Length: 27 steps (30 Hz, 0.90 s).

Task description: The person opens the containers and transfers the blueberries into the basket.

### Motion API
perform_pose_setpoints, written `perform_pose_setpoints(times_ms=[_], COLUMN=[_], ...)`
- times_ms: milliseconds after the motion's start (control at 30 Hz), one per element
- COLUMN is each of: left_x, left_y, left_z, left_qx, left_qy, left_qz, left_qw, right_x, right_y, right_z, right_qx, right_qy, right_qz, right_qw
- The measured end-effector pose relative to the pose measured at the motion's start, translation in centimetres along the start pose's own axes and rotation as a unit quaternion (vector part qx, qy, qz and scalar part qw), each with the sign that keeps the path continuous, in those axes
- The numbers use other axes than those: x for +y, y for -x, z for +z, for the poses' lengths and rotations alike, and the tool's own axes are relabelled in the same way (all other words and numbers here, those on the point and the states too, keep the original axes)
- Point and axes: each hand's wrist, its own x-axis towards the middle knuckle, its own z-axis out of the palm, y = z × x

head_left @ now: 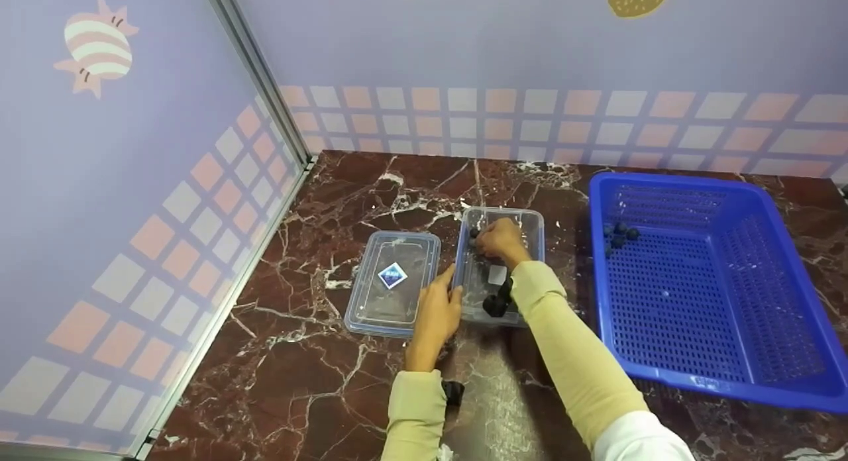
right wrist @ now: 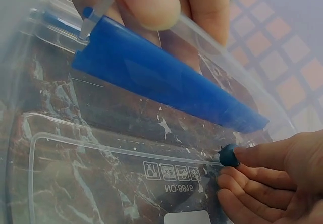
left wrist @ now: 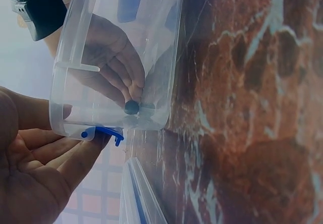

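A clear plastic food container (head_left: 474,292) with blue clips stands on the marbled table. My right hand (head_left: 501,239) reaches inside it and pinches a blueberry (right wrist: 229,155) between thumb and fingers, close to the container floor. In the left wrist view, the blueberry (left wrist: 131,107) shows through the transparent wall beneath the right fingertips. My left hand (head_left: 437,312) grips the container's left side, with the thumb over the rim and the fingers by a blue clip (left wrist: 108,132). Part of the right hand's grip is hidden in the head view.
The container's clear lid (head_left: 371,308) with a blue diamond sticker lies to the left. On the right stands a large blue plastic basket (head_left: 662,315) with several blueberries (head_left: 619,234) in its far left corner. Patterned panels (head_left: 464,50) border the table's back and left.
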Motion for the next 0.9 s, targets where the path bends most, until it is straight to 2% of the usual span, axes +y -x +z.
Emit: perform_pose_setpoints(times_ms=[167, 633, 800, 900], left_x=[0.08, 0.04, 0.24, 0.28], left_y=[0.06, -0.16, -0.07, -0.07], left_z=[-0.02, -0.02, -0.15, -0.18], left_qx=[0.001, -0.006, -0.003, -0.002], left_qy=[0.000, -0.006, -0.009, -0.010], left_qz=[-0.005, -0.017, -0.020, -0.018], left_qw=[1.0000, 0.9998, 0.9998, 0.9998], right_x=[-0.10, -0.29, -0.27, -0.23], right_y=[0.28, 0.58, 0.84, 1.00], right_z=[-0.08, 0.08, 0.20, 0.24], right_qx=[0.001, 0.007, 0.003, 0.004], right_qy=[0.028, 0.048, 0.017, 0.017], right_qz=[-0.001, 0.017, 0.022, 0.020], right_qw=[0.9996, 0.9987, 0.9996, 0.9996])
